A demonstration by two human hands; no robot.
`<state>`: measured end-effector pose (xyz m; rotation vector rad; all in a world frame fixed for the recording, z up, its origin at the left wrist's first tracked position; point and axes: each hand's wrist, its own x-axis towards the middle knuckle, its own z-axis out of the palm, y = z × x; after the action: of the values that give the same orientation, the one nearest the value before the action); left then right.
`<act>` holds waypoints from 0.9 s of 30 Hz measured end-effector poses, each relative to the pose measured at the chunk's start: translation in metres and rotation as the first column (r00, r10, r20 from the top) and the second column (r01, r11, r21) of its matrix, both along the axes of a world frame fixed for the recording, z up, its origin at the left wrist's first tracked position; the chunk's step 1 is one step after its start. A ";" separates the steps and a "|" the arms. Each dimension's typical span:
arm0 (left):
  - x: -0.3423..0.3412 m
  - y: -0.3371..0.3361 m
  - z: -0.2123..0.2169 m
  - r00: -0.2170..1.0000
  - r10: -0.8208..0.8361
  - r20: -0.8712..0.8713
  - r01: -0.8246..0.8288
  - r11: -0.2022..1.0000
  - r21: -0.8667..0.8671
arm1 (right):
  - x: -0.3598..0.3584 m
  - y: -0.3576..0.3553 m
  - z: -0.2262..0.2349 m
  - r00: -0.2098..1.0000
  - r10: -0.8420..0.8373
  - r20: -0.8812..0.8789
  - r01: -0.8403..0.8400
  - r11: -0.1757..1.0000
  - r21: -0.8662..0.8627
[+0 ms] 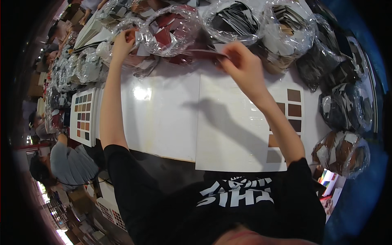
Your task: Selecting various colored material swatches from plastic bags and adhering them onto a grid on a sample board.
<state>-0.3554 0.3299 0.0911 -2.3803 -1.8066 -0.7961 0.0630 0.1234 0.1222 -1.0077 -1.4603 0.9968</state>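
Note:
My right hand (244, 67) pinches a thin dark reddish-brown swatch (202, 53) by its right end, above the far part of the table. My left hand (124, 42) reaches to a clear plastic bag (136, 25) at the far left, its fingers curled together; whatever they grip is too small to make out. Between the hands stands a bag of dark red pieces (163, 34). Below my right forearm lies a white sample sheet (228, 139) with rows of brown and tan swatches (294, 110) along its right side, partly hidden by that arm.
Bags of black strips (232, 20) and beige pieces (286, 18) line the far edge; more dark bags (345, 106) run down the right. A stack of swatch cards (83, 118) stands left of my left arm. Another person (71, 163) in grey is at the left.

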 end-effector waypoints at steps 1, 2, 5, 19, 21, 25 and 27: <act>-0.016 0.005 -0.008 0.999 0.016 -0.030 -0.015 0.999 0.038 | 0.014 -0.022 -0.009 0.998 -0.010 -0.058 0.004 0.995 -0.101; -0.022 -0.003 -0.001 0.993 0.083 -0.087 -0.085 0.996 -0.017 | 0.028 -0.044 -0.017 0.993 -0.024 -0.115 0.000 0.979 -0.203; -0.039 -0.008 -0.013 0.947 0.268 -0.178 -0.233 0.953 0.193 | 0.071 -0.103 -0.045 0.985 -0.134 -0.106 0.081 0.913 -0.401; 0.032 -0.059 0.044 0.953 0.280 0.118 -0.301 0.815 0.494 | 0.131 -0.203 -0.109 0.949 -0.310 0.054 0.256 0.660 -0.706; 0.113 -0.135 0.056 0.935 0.226 0.272 -0.328 0.843 0.426 | 0.125 -0.205 -0.113 0.950 -0.308 0.055 0.252 0.650 -0.717; 0.176 -0.287 -0.010 0.851 -0.145 0.504 0.150 0.988 0.031 | 0.122 -0.210 -0.124 0.961 -0.261 0.088 0.236 0.613 -0.754; 0.228 -0.344 -0.028 0.801 -0.412 0.434 0.498 0.861 -0.102 | 0.120 -0.207 -0.127 0.968 -0.237 0.078 0.205 0.580 -0.788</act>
<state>-0.1273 -0.0137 0.0631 -3.0491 -1.4836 -1.2803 0.1831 -0.0834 -0.0050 -1.7523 -0.7707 1.5114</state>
